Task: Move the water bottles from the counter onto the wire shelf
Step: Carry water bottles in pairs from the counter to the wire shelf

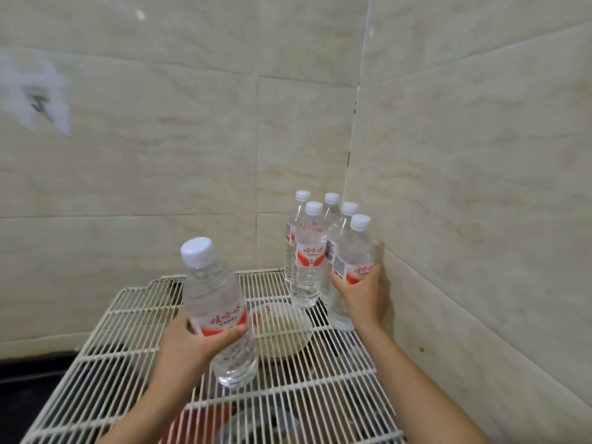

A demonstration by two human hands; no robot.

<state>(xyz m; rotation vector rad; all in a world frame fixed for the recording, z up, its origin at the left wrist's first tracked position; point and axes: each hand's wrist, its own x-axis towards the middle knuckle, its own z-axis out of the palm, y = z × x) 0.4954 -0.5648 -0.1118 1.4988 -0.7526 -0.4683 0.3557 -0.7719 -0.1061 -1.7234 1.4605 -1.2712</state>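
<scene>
A: Full to the neck, so heavy for the size. Clear thin plastic, smooth, maybe slippery, soft under a squeeze. Better to grip at the label, around the waist.

B: Done so already. Left hand (205, 339) wrapped around the label band of a tilted bottle (217, 312), thumb in front, base just over the shelf (128, 334), touching or not cannot be told.

A: And the right hand (362, 299)?

B: Closed around the front bottle (350, 270) at the label, near the right wall. Base seems to be at the wires, probably about to be set down.

A: Others?

B: Four more (307, 261) upright at the back corner, close together, caps white. All of these on the shelf. Bench not clearly visible, only dark shapes below.

A: Risk?

B: Narrow bases on thin wires, gaps between. Easy to tip if set across a gap. Neighbours very near, a bump could knock several. Also a bowl (282, 331) visible through the wires, seemingly under the shelf, just right of the tilted bottle.

A: So upright first, then down slowly, then release.
</scene>
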